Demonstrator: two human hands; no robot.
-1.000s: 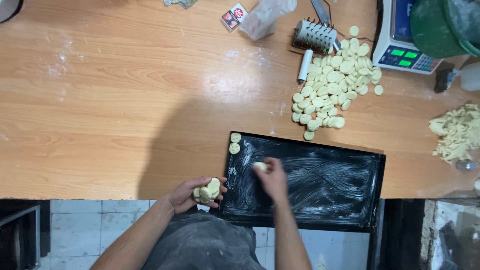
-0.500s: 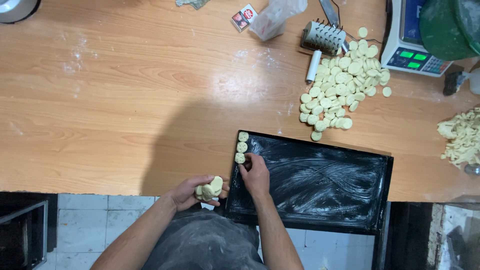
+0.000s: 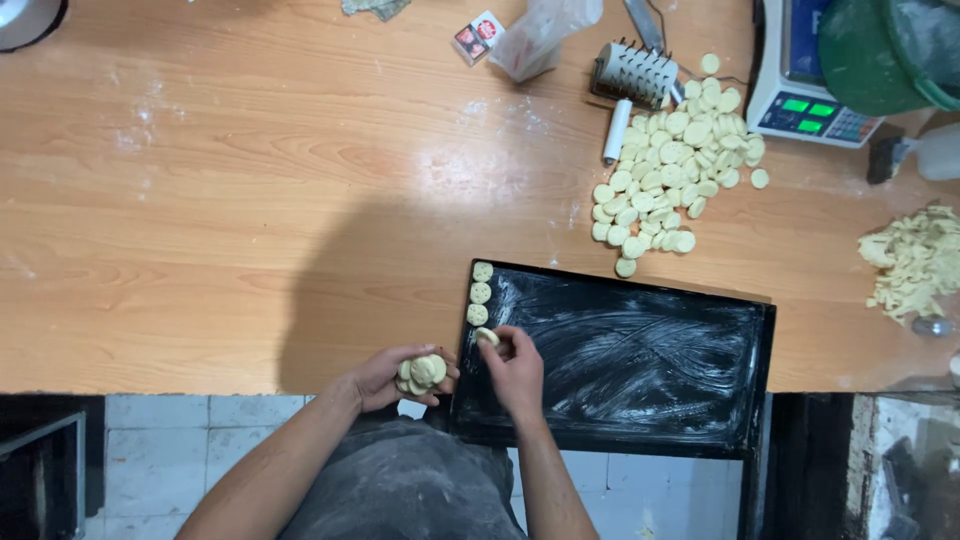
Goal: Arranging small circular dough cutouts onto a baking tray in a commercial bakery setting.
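Observation:
A black baking tray [image 3: 640,370], smeared with white grease, lies at the near edge of a wooden table. Three small round dough discs [image 3: 480,292] sit in a column along the tray's left edge. My right hand [image 3: 515,368] pinches a fourth dough disc [image 3: 487,337] just below that column, over the tray. My left hand [image 3: 400,377] hangs past the table's edge, left of the tray, cupping a small stack of dough discs [image 3: 424,372].
A heap of several dough discs [image 3: 672,170] lies beyond the tray. A spiked roller [image 3: 636,72], a digital scale [image 3: 810,100], a green bucket [image 3: 890,50], a plastic bag [image 3: 540,35] and dough scraps [image 3: 915,260] stand along the back and right.
My right hand set a third disc in the column on the tray, then took another disc and moved it just below. My left hand has stayed put with its stack.

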